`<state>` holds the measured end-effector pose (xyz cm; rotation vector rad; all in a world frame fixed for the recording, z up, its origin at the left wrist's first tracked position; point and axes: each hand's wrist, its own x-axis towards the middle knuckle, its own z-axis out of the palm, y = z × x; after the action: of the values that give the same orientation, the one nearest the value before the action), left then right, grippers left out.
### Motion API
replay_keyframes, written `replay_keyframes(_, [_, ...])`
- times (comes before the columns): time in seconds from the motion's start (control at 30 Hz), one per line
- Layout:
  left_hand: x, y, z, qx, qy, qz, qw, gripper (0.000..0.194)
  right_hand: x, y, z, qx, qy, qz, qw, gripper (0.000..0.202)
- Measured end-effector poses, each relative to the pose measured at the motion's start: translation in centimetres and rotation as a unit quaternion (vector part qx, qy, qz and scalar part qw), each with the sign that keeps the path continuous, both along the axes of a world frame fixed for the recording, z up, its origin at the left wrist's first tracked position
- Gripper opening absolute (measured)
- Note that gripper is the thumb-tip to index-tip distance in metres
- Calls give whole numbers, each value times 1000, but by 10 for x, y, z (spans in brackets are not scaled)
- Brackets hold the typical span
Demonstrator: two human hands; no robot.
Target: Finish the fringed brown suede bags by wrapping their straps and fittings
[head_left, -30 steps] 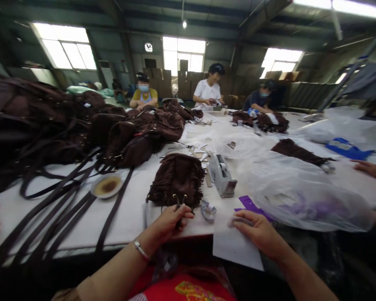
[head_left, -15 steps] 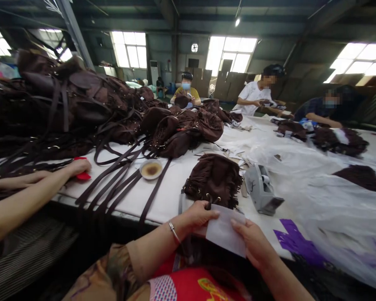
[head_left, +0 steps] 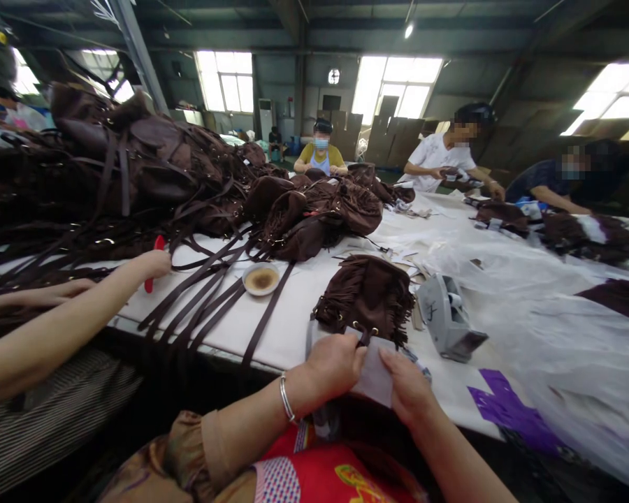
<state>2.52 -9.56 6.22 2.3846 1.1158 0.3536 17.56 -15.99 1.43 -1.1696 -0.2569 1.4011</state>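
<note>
From where I stand, a dark brown fringed bag (head_left: 364,293) lies on the white-covered desk (head_left: 288,332), near its front edge, its brass eyelets facing the person seated there. Just in front of it, both hands are on a pale sheet (head_left: 376,381): the right hand (head_left: 411,391) pinches its right side, thumb on top, while the left hand (head_left: 335,363), a silver bracelet (head_left: 286,399) at the wrist, has its grip closed over the left side. A short dark cord (head_left: 365,337) seems to run into that left grip as well, though the knuckles hide most of it. To the bag's right stands a grey tape dispenser (head_left: 445,318), with purple strips (head_left: 514,406) nearer the edge and clear plastic (head_left: 571,342) spread beyond. To the left are a small bowl (head_left: 261,279) of brownish stuff, long dark straps (head_left: 204,293) and a heap of brown bags (head_left: 157,154). A neighbour's hand (head_left: 160,264) there holds something red (head_left: 159,244).
</note>
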Motion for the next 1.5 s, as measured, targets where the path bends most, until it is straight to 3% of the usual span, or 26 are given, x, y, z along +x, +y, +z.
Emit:
replay_keyframes(0.2, [-14, -16, -13, 70, 34, 11, 997, 39, -16, 22, -18, 3, 67, -52, 996, 23])
replay_keyframes(0.4, [-12, -11, -16, -16, 32, 28, 999, 48, -20, 13, -12, -4, 96, -41, 994, 33])
replay_keyframes(0.6, [-6, -7, -25, -66, -1, 3, 998, 46, -14, 12, -3, 3, -8, -19, 1000, 37])
replay_keyframes(0.7, [-13, 0, -31, -50, -92, 59, 993, 39, -12, 10, 2, -5, -51, -16, 999, 33])
replay_keyframes(0.77, [-17, 8, -34, -74, -173, 126, 974, 33, -12, 9, 6, -6, -57, -18, 998, 32])
replay_keyframes(0.87, [-15, 19, -41, -197, -236, 171, 936, 28, -12, 9, 8, -3, -42, -10, 999, 34])
replay_keyframes(1.0, [1, 17, -49, -408, -265, 136, 863, 38, -8, 10, 1, -19, -61, 15, 998, 34])
replay_keyframes(1.07, [10, 11, -51, -475, -276, 109, 828, 48, -4, 9, -2, -40, -132, 23, 990, 32])
replay_keyframes(1.1, [14, 7, -52, -483, -274, 101, 826, 50, -1, 9, -3, -52, -188, 26, 980, 30])
replay_keyframes(1.23, [24, 0, -51, -435, -237, 112, 862, 43, 7, 7, 0, -61, -368, 61, 926, 22])
replay_keyframes(1.4, [26, 3, -49, -331, -198, 98, 917, 29, 13, 3, 7, -33, -414, 109, 903, 23])
replay_keyframes(1.5, [26, 7, -49, -305, -186, 85, 930, 27, 16, 1, 4, -20, -452, 103, 886, 26])
